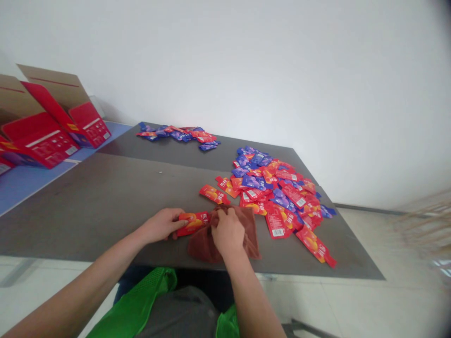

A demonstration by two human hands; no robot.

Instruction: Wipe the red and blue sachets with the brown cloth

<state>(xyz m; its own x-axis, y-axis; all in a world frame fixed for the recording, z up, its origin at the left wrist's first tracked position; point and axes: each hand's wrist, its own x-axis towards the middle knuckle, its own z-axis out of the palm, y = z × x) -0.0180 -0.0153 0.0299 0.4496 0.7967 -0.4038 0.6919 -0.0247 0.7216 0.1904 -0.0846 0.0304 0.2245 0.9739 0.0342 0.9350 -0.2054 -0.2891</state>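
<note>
My left hand (165, 225) is closed on the bottom end of a red and orange pouch (192, 222) with fruit printed on it. A brown cloth (204, 244) lies at the table's near edge, bunched under my right hand (228, 230). The fingers of that hand are curled and pinch the cloth against the pouch's far end, which is hidden. Just beyond the cloth lie two loose red pouches (213, 193). To the right spreads a heap of red and purple pouches (282, 188), mixed and overlapping.
A smaller row of red and purple pouches (179, 133) lies at the back of the dark grey table (116, 188). Open red cartons (42, 136) with raised flaps stand on a blue surface (31, 180) at the left. A white wall rises behind.
</note>
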